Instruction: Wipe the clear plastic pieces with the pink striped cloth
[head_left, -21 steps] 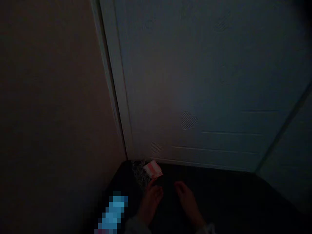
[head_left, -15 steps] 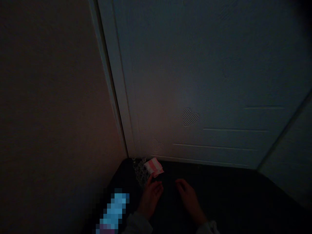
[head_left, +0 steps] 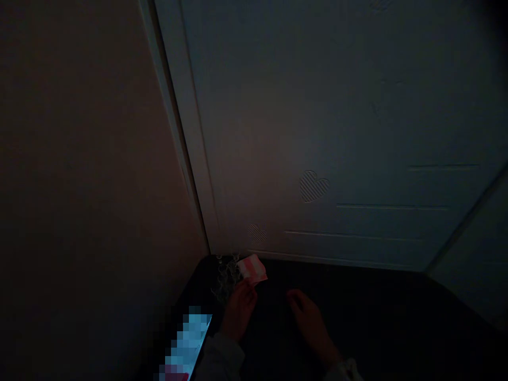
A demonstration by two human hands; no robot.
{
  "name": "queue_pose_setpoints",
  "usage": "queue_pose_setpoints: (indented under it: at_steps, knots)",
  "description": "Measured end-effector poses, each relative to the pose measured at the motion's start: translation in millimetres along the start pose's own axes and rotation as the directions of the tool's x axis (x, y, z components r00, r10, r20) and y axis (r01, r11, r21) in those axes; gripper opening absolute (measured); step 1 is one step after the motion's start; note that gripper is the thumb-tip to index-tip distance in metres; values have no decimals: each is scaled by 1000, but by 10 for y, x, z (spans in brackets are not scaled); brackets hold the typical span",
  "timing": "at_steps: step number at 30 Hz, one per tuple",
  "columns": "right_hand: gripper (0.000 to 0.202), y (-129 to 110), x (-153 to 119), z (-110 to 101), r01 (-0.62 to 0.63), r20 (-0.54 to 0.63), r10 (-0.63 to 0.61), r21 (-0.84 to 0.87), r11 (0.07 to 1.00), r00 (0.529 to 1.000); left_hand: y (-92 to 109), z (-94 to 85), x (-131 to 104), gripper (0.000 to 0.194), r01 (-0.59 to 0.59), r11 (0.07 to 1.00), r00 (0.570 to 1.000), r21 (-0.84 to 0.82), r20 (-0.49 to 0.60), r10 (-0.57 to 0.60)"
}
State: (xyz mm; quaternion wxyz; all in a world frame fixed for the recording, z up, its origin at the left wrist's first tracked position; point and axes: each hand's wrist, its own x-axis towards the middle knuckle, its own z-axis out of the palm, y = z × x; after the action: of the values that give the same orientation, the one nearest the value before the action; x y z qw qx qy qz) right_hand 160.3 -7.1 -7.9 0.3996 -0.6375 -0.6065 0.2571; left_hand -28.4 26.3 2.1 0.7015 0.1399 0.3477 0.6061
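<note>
My left hand (head_left: 238, 309) is at the near edge of a pink-and-white striped packet or folded cloth (head_left: 253, 268). Its fingers are slightly bent with nothing visible in them, and their tips overlap the striped piece; whether they touch it is too dark to tell. Left of that piece lies a tangle of thin, pale, ring-like loops (head_left: 227, 278), partly behind the left hand. Apart from these, my right hand (head_left: 309, 320) hovers or rests over the dark surface (head_left: 357, 312). The right fingers curve loosely inward, a gap showing by the thumb, and I see nothing held.
At the lower left, beside my left forearm, glows a pixelated phone-like screen (head_left: 186, 338). A pale panel with embossed hearts (head_left: 314, 186) and lines rises behind the dark surface. A brownish wall (head_left: 99, 185) stands on the left. The light is very dim.
My left hand has moved slightly forward and left, its fingers now drawn in at the striped piece. The right hand has hardly moved. The view has shifted a little.
</note>
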Motion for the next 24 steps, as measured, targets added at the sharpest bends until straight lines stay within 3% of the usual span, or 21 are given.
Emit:
queue_pose_setpoints:
  at_steps: [8,13,17,24]
  knots:
    - [26,-49,-32,21,117,-4,-120,-192,974,993,-14,-8,18,15,-56,985,998,165,-28,62]
    - [38,-221,-13,98,258,61,-252,-350,901,966,-149,27,-134,15,-204,913,972,353,-41,233]
    - [41,-357,81,241,382,155,-349,-406,830,924,-177,40,-299,13,-338,788,905,514,-51,421]
    - [40,-400,259,475,484,257,-410,-437,758,875,-151,-9,-565,5,-459,577,736,675,-75,673]
